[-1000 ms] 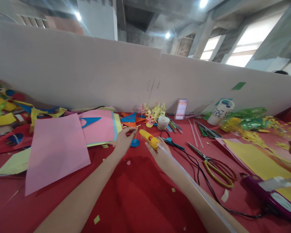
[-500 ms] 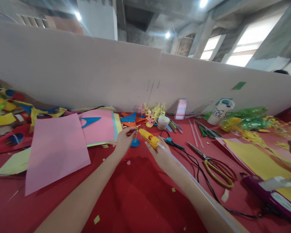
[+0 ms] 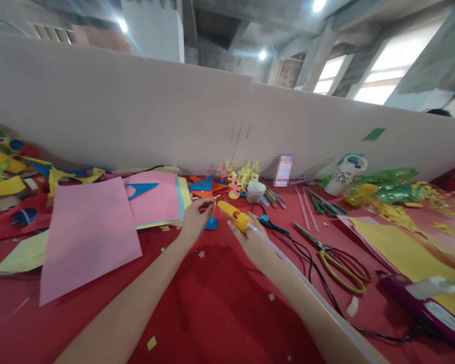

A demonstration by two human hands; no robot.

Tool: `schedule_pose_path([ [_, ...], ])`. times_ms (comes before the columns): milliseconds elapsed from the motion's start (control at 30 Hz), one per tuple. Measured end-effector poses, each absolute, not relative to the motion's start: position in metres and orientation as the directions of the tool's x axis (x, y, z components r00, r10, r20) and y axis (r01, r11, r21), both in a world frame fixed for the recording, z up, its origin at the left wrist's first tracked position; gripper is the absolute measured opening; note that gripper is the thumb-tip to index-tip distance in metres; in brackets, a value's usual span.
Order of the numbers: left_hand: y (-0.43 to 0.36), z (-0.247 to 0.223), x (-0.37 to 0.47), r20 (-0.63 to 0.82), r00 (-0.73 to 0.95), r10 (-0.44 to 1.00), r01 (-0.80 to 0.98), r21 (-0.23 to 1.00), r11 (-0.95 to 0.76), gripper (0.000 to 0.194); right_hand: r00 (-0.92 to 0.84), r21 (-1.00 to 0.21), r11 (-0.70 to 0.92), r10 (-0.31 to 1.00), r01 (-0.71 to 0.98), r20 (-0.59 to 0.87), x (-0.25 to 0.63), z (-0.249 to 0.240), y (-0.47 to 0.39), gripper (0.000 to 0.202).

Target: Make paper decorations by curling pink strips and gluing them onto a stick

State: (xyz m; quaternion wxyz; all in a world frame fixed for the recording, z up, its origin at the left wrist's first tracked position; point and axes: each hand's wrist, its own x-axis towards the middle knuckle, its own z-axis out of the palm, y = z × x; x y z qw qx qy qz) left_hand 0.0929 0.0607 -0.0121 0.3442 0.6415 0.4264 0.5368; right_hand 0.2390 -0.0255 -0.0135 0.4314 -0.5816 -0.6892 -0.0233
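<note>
My right hand (image 3: 252, 237) is wrapped round a yellow hot glue gun (image 3: 233, 216), with a long clear glue stick (image 3: 284, 260) running out of its back along my forearm. The gun's tip points left, toward my left fingertips. My left hand (image 3: 197, 217) pinches the top of a thin stick (image 3: 212, 212), which stands upright from a small round blue base (image 3: 211, 223) on the red table. Whether the nozzle touches the stick I cannot tell. A small pink star (image 3: 201, 254) lies on the table just below my left hand.
Behind my hands stand small pink and yellow cut-out figures (image 3: 244, 177) and a white cup (image 3: 255, 192). Scissors (image 3: 329, 258), a black cord and a purple power strip (image 3: 424, 308) lie to the right. Pink sheets (image 3: 91, 237) cover the left. A white partition (image 3: 117, 111) closes the back.
</note>
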Motion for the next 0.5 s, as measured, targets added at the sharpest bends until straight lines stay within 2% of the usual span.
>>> schedule_pose_path([
  [500, 0.0618, -0.0159, 0.0932, 0.403, 0.062, 0.913, 0.159, 0.899, -0.408, 0.016, 0.053, -0.468, 0.316, 0.781, 0.825, 0.622, 0.2399, -0.0167, -0.0236, 0.034],
])
